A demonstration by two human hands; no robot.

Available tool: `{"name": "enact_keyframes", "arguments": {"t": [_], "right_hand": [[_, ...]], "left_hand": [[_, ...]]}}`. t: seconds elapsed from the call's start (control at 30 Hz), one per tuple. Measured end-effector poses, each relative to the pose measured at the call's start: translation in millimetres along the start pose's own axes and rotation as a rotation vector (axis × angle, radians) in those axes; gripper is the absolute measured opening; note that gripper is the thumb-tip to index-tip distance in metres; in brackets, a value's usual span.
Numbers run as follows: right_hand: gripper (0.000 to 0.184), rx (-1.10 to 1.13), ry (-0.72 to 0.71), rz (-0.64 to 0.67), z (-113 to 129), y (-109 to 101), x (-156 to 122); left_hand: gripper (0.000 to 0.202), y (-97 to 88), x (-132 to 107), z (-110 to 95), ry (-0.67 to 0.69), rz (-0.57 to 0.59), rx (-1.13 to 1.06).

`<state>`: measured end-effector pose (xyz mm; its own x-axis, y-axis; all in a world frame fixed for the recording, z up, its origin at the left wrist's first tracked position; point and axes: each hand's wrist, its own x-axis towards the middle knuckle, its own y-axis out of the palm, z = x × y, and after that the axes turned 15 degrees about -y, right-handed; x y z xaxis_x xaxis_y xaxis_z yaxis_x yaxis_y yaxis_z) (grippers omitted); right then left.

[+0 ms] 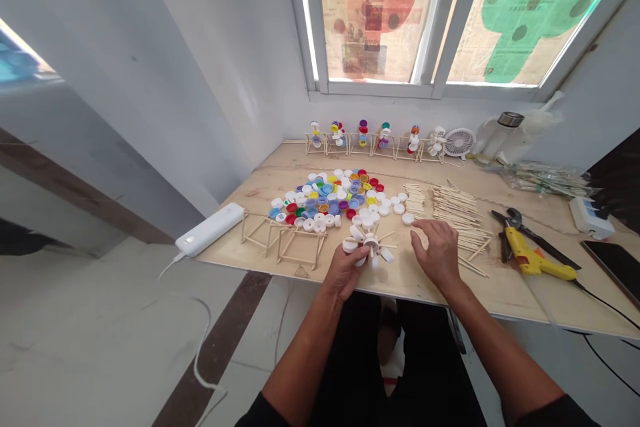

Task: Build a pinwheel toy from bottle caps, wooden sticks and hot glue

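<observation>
My left hand [347, 269] is closed on a small wheel of white bottle caps on thin sticks [369, 245], held just above the wooden table [505, 287]. My right hand [437, 245] lies over the table with fingers stretched out toward a single white cap [408, 218]. It holds nothing. A heap of coloured bottle caps [333, 199] lies behind both hands. Loose wooden sticks [457, 213] are piled right of the right hand.
Stick frames [283, 238] lie left of the hands, beside a white power strip [210, 229]. A yellow glue gun [535, 259] and pliers [515, 221] lie to the right, with a phone [615, 265]. Finished cap-and-stick models [373, 138], a small fan [459, 143] and a jar [500, 135] stand at the back.
</observation>
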<state>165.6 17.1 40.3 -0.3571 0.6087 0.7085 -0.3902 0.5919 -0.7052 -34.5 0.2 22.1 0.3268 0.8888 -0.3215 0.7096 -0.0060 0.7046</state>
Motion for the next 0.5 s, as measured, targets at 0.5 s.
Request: {"name": "enact_keyframes", "arguments": {"t": [0.5], "right_hand": [[0.019, -0.096, 0.056, 0.291, -20.8, 32.4, 3.6]], "left_hand": [[0.03, -3.3, -1.5, 0.3, 0.0, 0.029, -0.11]]}}
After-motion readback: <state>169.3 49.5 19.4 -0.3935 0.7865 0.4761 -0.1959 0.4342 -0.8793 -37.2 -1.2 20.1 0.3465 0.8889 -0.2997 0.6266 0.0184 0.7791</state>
